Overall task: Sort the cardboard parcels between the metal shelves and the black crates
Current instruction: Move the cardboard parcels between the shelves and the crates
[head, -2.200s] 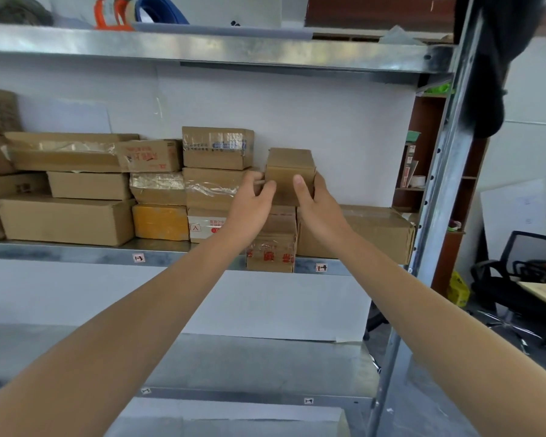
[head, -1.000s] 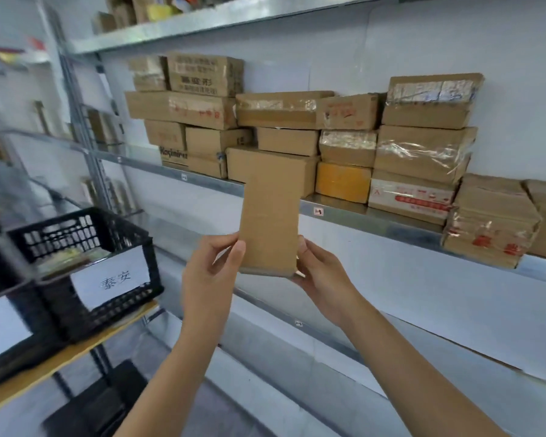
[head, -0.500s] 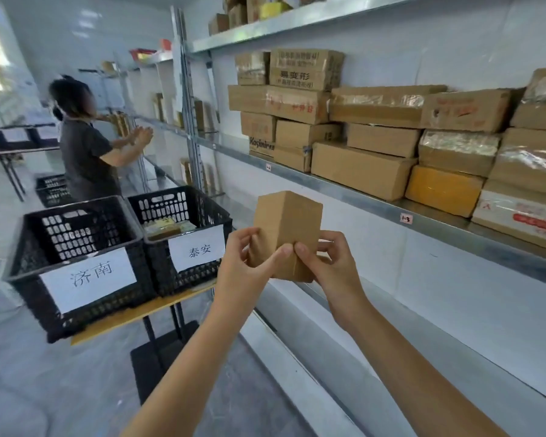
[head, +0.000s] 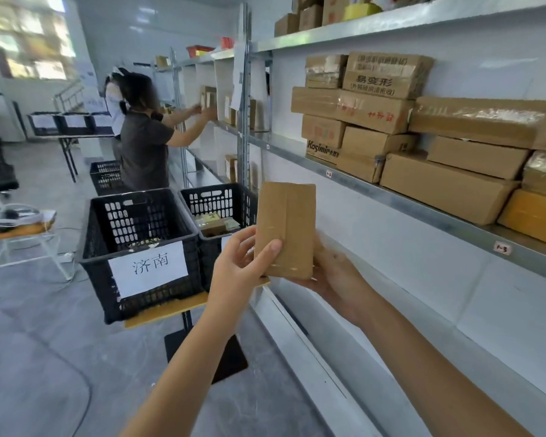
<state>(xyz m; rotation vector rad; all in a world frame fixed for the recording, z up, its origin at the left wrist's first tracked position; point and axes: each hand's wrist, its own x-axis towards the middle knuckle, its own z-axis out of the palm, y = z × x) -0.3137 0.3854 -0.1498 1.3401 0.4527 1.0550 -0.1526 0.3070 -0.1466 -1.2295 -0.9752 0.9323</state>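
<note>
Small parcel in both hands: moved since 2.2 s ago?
Yes. The small parcel left the stack on the metal shelf and is now below shelf level, gripped by the left hand and right hand, near the black crates.

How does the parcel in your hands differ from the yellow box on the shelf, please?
The parcel is plain brown; the yellow box is orange-yellow. The parcel stands upright, held by the left hand and right hand; the yellow box lies flat on the shelf. The parcel carries nothing; the yellow box has a taped box on top. Both are closed cartons.
</note>
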